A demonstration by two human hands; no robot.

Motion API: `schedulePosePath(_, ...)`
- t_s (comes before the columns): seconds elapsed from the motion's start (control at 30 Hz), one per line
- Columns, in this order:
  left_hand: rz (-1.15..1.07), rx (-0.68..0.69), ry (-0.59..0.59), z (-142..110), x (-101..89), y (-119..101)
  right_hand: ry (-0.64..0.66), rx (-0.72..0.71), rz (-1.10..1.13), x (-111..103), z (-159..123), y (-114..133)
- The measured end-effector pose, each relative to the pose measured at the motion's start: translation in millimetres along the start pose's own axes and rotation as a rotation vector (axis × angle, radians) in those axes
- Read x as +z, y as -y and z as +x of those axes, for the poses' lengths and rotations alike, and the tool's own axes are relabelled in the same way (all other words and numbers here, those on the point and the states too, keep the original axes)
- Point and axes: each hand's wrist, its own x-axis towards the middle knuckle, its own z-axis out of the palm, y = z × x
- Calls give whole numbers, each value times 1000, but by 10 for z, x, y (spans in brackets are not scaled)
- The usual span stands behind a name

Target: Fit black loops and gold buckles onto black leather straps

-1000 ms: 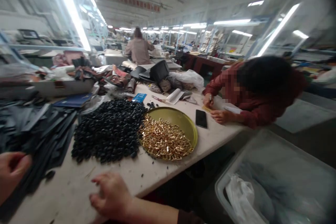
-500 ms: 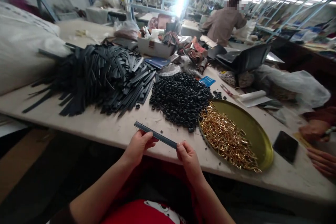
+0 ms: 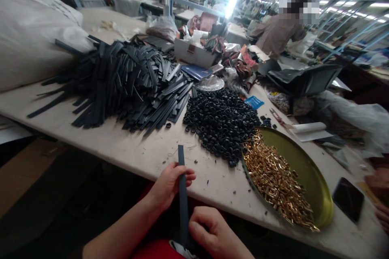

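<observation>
A narrow dark strap strip [image 3: 182, 194], looking like leather, points away from me over the table's front edge. My left hand [image 3: 170, 182] is closed on its middle, thumb on top and fingertips showing past the right side. My right hand [image 3: 209, 228] is curled up beside the strip's near part, close against its right edge. What its fingers hold, if anything, is hidden. Beyond my hands lie a big pile of similar dark strips [image 3: 121, 77] and a heap of small black loops [image 3: 223, 119]. A gold-coloured round tray [image 3: 316, 178] holds many gold metal buckles [image 3: 279, 182].
A black phone [image 3: 348, 199] lies right of the tray, near another person's hand [image 3: 381, 214]. Snips [image 3: 276, 116], a blue packet [image 3: 254, 102] and a white box [image 3: 194, 53] sit farther back. A large white sack [image 3: 33, 36] stands at left. Another person [image 3: 279, 32] stands behind.
The strip has swung from lying crosswise between both hands to pointing away from me. My right hand has moved down and nearer my body, its fingers now curled. The view has shifted slightly left.
</observation>
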Motion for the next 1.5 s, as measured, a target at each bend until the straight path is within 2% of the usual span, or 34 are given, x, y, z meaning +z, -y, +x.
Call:
schedulePosePath(0.07,-90,-97,26,25,25,-11,14,0,-7,-43,34,20)
schedulePosePath(0.1,-131,-133,37,42,31,-17,-46,3,-23,-101,54,-4)
schedulePosePath(0.27,-220,-260,23,130,21,-51,-562,16,-270,-613,117,-334)
schedulePosePath(0.33,-240,-294,26,156,15,-59,-722,1,-434,-813,141,-451)
schedulePosePath(0.4,-256,-315,25,176,17,-60,-792,-4,-627,-955,186,-514)
schedulePosePath(0.53,-259,-340,27,190,43,-52,-790,12,-904,-1077,308,-526)
schedulePosePath(0.63,-202,-234,0,174,50,-71,-805,14,-966,-1096,355,-522)
schedulePosePath(0.8,-20,168,-36,158,-32,-223,-775,-11,-962,-1089,325,-524)
schedulePosePath(0.9,77,365,-153,174,-144,-324,-768,-36,-907,-1078,273,-514)
schedulePosePath(1.0,235,470,-238,167,-322,-356,-798,-42,-865,-1081,192,-526)
schedulePosePath(1.1,431,415,-230,92,-540,-338,-833,-27,-881,-1098,106,-560)
schedulePosePath(1.17,648,426,-266,16,-636,-334,-836,-25,-916,-1106,80,-568)
schedulePosePath(1.2,800,476,-291,-18,-651,-339,-831,-27,-938,-1106,83,-562)
schedulePosePath(1.27,1155,638,-290,-59,-601,-355,-813,-12,-1006,-1095,124,-526)
schedulePosePath(1.37,1624,870,-134,-15,-386,-373,-778,95,-1152,-1053,223,-442)
schedulePosePath(1.43,1835,904,-42,68,-239,-374,-747,151,-1226,-1019,266,-407)
schedulePosePath(1.5,1937,872,-2,154,-147,-375,-717,132,-1241,-988,270,-411)
